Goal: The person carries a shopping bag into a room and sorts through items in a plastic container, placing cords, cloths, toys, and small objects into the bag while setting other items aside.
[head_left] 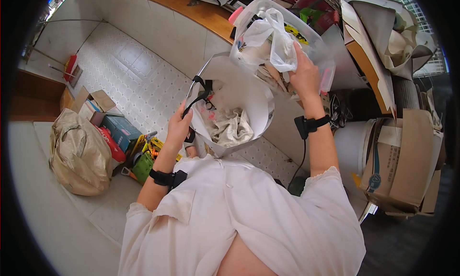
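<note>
My left hand [179,126] is closed around the black strap handle at the edge of a white gift bag [263,106]. The bag stands wide open in front of me, with a crumpled cream cloth [235,130] and small pink bits inside. My right hand [304,74] grips a thin white plastic bag [282,51], its fingers partly hidden behind the plastic. This plastic bag is at the opening of a clear plastic bin [309,29], which holds mixed small items. The bin is just beyond the gift bag, to the right.
Left on the floor are a beige sack [79,151], a blue box [120,131] and a green container [143,167]. Flattened cardboard boxes [407,156] are stacked at right, below rolled sheets [397,41]. A wooden ledge [191,10] runs along the back.
</note>
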Demonstrator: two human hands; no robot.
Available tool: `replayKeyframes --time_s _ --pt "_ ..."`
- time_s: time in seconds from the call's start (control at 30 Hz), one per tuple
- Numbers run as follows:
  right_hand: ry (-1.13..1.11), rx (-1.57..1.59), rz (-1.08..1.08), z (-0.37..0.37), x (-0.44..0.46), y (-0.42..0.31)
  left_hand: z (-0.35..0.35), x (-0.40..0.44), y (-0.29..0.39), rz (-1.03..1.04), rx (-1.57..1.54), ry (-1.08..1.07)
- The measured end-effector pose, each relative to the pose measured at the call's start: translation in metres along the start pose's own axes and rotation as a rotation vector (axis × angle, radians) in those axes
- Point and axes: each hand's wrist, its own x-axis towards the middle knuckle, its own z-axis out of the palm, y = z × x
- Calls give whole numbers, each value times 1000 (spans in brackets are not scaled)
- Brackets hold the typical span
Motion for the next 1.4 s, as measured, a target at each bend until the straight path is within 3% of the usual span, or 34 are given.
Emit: replayKeyframes --time_s 0.07,0.3,0.37,0.4,0.47,0.5,0.6,0.67,1.07,1.4 --pt "-5 214 227 -16 10 3 3 -2 0 0 -29 16" --pt "56 438 267 -25 28 22 7 -4 -8 11 -86 29" --pt "4 798 296 -18 31 35 8 -5 -6 8 -86 30" --pt "5 797 296 -25 31 33 8 -5 -5 7 -84 29" --pt "-123 977 518 -41 32 34 8 -6 -3 1 -65 32" --pt "-122 976 519 -44 34 38 8 -6 -2 -8 -47 37" --pt "-66 997 585 -46 37 50 9 -3 -11 4 -84 32" --pt "99 1158 688 -46 38 52 8 -1 -11 3 -79 23" --pt "313 1327 608 -78 24 15 8 -1 -12 -20 -54 10" --pt "297 1469 573 -94 7 -8 14 -5 3 33 -34 43"
